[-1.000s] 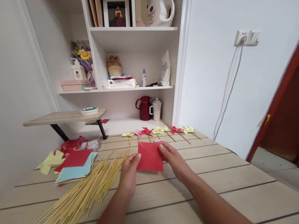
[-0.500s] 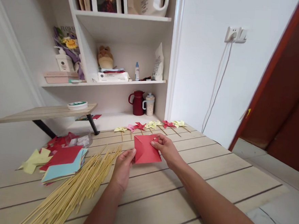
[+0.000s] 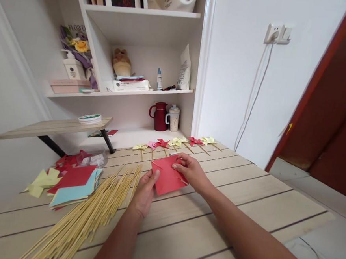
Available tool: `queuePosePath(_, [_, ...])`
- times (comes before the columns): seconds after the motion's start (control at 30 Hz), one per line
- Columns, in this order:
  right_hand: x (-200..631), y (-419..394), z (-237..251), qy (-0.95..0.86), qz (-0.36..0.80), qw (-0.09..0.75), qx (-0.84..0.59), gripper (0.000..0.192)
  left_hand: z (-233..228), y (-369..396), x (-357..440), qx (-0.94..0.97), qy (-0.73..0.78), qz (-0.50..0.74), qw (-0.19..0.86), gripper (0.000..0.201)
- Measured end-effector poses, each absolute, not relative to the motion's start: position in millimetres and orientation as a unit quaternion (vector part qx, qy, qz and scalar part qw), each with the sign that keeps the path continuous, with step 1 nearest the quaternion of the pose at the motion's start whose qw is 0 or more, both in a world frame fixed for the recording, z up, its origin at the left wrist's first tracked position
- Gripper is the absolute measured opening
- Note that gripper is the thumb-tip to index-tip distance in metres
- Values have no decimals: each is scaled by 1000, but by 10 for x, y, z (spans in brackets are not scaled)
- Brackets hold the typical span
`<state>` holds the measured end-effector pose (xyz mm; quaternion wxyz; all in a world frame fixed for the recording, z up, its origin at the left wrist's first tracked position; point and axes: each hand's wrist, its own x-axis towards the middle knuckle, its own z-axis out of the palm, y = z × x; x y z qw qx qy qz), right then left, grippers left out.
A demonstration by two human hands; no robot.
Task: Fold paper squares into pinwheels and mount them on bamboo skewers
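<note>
red paper (image 3: 165,178) is pinched in both hands (image 3: 145,191) (image 3: 191,172), while a clear box (image 3: 105,159) holds white items (image 3: 95,161).

White shelves (image 3: 142,11) beside a pale wall (image 3: 230,78), plank-topped table (image 3: 234,185) in front.

Soft indoor light, stretched edges

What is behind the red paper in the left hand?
Past the red paper, part of a small grey object shows; the rest is covered, so I can't identify it. Farther back lies a row of paper pinwheels.
</note>
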<state>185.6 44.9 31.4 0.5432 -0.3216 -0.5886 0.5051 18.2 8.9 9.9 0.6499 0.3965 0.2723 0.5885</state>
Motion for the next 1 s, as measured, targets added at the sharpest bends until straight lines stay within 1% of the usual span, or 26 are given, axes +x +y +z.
queuePosePath(0.3, [1845, 431, 291, -584, 536, 523, -313, 31, 55, 88, 208, 387, 298, 572, 659, 36])
queuePosePath(0.4, [1843, 420, 297, -582, 551, 510, -312, 33, 38, 119, 191, 376, 310, 598, 637, 37])
queuePosePath(0.5, [1849, 426, 285, -586, 540, 504, -334, 33, 27, 153, 159, 350, 319, 637, 608, 36])
queuePosePath(0.63, [1858, 462, 228, -591, 543, 478, -356, 40, 18, 183, 126, 329, 322, 663, 590, 35])
queuePosePath(0.73, [1858, 486, 199, -585, 551, 484, -347, 46, 14, 188, 130, 332, 318, 659, 596, 36])
queuePosePath(0.83, [1855, 497, 199, -573, 546, 498, -354, 44, 6, 186, 143, 342, 318, 650, 599, 37])
queuePosePath(1.0, [1851, 501, 201, -563, 545, 501, -368, 44, -7, 191, 144, 344, 329, 641, 602, 32])
